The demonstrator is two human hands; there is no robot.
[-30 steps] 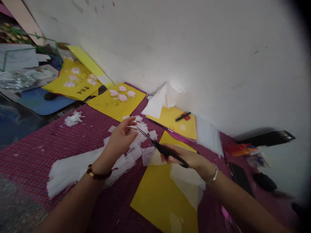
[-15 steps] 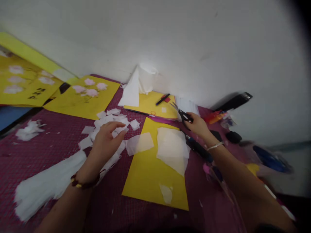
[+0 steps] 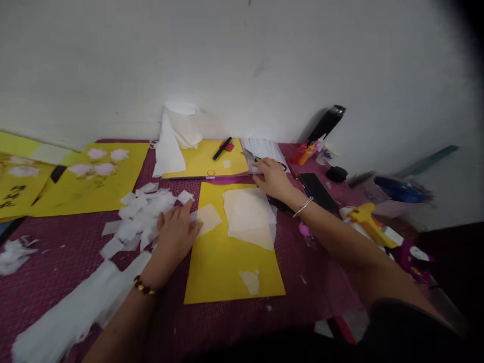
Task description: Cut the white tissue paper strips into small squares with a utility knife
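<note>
My left hand point(image 3: 174, 237) rests with its fingers apart at the right edge of a pile of white paper squares point(image 3: 132, 222). Its thumb is by a thin white square point(image 3: 207, 220) that overlaps a yellow sheet point(image 3: 223, 272). My right hand point(image 3: 275, 179) is over the far right corner of that sheet, thumb and fingers apart. Just behind it lie black-handled scissors point(image 3: 247, 153), partly covered by the hand, blades toward the upper left. Larger thin white sheets point(image 3: 249, 214) and a torn scrap point(image 3: 250, 282) lie on the yellow sheet.
At the wall stand a white paper roll point(image 3: 181, 126) and a black flask point(image 3: 327, 123). A pen point(image 3: 222, 148) lies on another yellow sheet point(image 3: 200, 156). Phone point(image 3: 318, 191), yellow glue gun point(image 3: 368, 224) and small bottles point(image 3: 304, 153) are at right. Flower pictures point(image 3: 124, 191) lie at left.
The scissors, held up in my right hand before, now lie beyond it, and that hand has come down and leftward. My left hand has lowered to the paper squares. The view has shifted right.
</note>
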